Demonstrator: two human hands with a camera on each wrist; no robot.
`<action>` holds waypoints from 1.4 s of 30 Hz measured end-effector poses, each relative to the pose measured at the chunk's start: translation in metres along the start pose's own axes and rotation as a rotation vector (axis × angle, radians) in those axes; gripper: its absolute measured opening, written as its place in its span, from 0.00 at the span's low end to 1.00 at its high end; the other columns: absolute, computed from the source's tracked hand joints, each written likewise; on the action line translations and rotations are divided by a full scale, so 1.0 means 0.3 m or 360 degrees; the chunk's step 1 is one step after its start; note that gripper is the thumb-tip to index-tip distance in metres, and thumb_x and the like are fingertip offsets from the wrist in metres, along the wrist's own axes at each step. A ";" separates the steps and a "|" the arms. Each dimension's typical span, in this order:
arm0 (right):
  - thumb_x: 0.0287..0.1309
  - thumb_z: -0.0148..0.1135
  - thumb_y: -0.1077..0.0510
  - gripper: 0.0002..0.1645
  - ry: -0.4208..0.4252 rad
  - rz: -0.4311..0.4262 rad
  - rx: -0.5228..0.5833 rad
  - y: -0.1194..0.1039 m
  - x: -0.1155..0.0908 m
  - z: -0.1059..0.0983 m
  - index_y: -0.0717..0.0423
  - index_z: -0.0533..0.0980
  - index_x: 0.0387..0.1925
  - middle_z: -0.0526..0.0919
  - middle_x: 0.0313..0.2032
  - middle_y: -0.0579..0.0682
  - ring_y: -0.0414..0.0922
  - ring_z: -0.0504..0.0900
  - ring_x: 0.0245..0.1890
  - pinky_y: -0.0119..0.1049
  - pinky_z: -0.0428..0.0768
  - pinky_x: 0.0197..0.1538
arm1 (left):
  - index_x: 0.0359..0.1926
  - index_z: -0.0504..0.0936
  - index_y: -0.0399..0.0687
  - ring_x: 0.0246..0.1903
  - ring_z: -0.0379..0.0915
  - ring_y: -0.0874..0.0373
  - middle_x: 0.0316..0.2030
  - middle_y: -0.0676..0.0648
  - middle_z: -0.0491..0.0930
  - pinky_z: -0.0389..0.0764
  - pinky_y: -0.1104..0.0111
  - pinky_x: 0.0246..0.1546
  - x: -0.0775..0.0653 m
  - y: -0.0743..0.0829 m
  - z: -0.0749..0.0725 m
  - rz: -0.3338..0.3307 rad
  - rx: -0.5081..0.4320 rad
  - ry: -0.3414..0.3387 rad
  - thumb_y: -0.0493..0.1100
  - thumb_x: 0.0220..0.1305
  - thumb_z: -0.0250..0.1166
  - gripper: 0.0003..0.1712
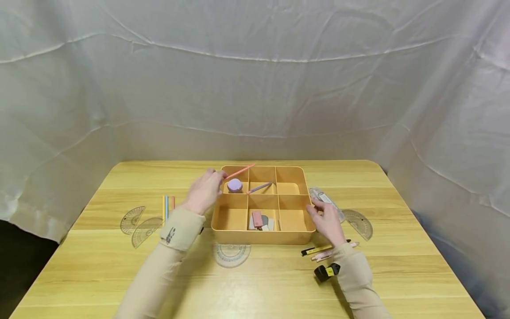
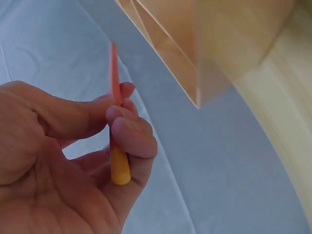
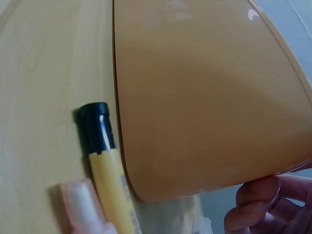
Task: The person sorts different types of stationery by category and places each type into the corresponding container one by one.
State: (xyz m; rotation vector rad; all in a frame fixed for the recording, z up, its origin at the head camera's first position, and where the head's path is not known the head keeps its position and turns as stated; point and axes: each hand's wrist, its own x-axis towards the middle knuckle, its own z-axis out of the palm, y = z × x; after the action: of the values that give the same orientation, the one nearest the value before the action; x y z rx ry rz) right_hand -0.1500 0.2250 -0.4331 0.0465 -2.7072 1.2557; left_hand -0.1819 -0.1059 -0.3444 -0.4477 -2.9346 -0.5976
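Note:
My left hand (image 1: 205,190) pinches a slim red pencil (image 2: 115,73) with a yellow end between thumb and fingers. In the head view the pencil slants over the back left compartment of an orange divided box (image 1: 260,238). A purple round-topped item (image 1: 234,185) stands in that compartment. In the back middle one, a purple pencil (image 1: 260,188) leans across. The front middle compartment holds a pink eraser (image 1: 257,219) among grey and white pieces. My right hand (image 1: 327,221) grips the box's right side, its curled fingers (image 3: 258,190) at the rim in the right wrist view.
Left of the box lie two clear protractors (image 1: 145,231) and several coloured sticks (image 1: 166,208). Another protractor (image 1: 232,255) is in front. On the right are a clear case (image 1: 336,210), a protractor (image 1: 360,223), a yellow-and-black cutter (image 1: 316,250) and pink pens (image 1: 323,255).

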 end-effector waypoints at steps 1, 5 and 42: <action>0.68 0.57 0.60 0.25 -0.0002 0.0002 -0.0002 0.000 0.000 0.002 0.73 0.74 0.61 0.81 0.32 0.61 0.38 0.67 0.22 0.28 0.66 0.23 | 0.54 0.81 0.37 0.37 0.78 0.45 0.41 0.37 0.80 0.83 0.55 0.38 0.005 0.008 0.002 0.0014 -0.0002 0.0006 0.27 0.59 0.66 0.20; 0.69 0.57 0.60 0.25 -0.0004 0.0010 -0.0002 -0.004 0.000 0.008 0.72 0.74 0.61 0.81 0.32 0.61 0.36 0.65 0.18 0.28 0.65 0.22 | 0.47 0.84 0.36 0.39 0.79 0.43 0.40 0.37 0.82 0.83 0.53 0.42 0.024 0.035 0.010 0.0047 0.0004 0.0033 0.31 0.60 0.68 0.13; 0.67 0.57 0.61 0.24 0.0043 -0.0056 -0.0030 -0.001 -0.002 0.016 0.73 0.75 0.60 0.79 0.27 0.57 0.35 0.62 0.15 0.28 0.62 0.20 | 0.36 0.80 0.37 0.40 0.80 0.40 0.39 0.35 0.82 0.84 0.51 0.40 0.124 0.166 0.121 0.0075 0.0086 -0.0073 0.28 0.64 0.61 0.03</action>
State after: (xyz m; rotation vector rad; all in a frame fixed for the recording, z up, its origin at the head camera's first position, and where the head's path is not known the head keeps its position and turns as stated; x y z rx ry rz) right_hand -0.1501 0.2213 -0.4360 0.0738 -2.6827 1.2123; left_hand -0.2038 -0.0379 -0.3533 -0.5297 -2.9663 -0.5074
